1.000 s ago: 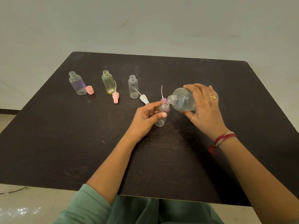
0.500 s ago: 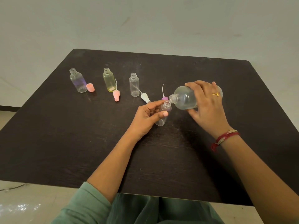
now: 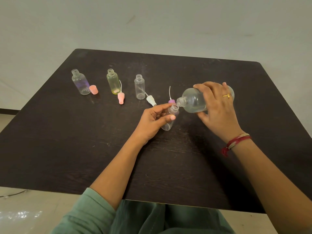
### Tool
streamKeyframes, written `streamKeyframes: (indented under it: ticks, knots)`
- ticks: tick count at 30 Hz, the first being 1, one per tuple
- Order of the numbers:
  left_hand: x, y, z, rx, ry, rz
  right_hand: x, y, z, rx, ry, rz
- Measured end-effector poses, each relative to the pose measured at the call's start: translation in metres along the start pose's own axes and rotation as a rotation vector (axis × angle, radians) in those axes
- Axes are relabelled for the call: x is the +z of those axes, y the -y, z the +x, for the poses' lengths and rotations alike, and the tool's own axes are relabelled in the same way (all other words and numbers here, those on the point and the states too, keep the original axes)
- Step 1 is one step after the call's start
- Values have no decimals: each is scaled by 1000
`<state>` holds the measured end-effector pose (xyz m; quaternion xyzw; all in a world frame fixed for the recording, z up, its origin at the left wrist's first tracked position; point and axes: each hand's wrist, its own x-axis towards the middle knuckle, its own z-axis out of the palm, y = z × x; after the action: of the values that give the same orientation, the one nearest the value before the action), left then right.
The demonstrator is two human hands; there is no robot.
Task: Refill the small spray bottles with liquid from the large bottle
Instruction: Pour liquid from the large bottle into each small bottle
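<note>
Pouring from lg bottle into small bottle, centre-right of frame.

L to R on the dark surface (image 3: 67, 149): upper left we see a clear bottle w/ purple tint (image 3: 80, 84), open, pink cap (image 3: 93, 89) touching it; next a yellow bottle (image 3: 112, 81) w/ pink sprayer (image 3: 121, 97) lying just beside; then a clear bottle (image 3: 140, 86) w/ white sprayer (image 3: 151, 100) nearby. At centre our left hand (image 3: 152, 121) pinches the small spray bottle (image 3: 170, 118), tilted, btwn thumb and fingers, purple sprayer (image 3: 171, 101) behind it. Centre-right, our right hand (image 3: 217, 108) wraps the large bottle (image 3: 193, 100), tipped sideways, its mouth at the small bottle's mouth.
</note>
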<state>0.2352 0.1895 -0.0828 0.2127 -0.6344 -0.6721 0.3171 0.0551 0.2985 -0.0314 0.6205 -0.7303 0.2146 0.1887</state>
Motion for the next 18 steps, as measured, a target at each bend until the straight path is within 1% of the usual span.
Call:
streamKeyframes:
  ticks: [18]
  knots:
    - [-1, 1, 0, -20, -4, -14, -1, 1, 1, -18, -9, -10]
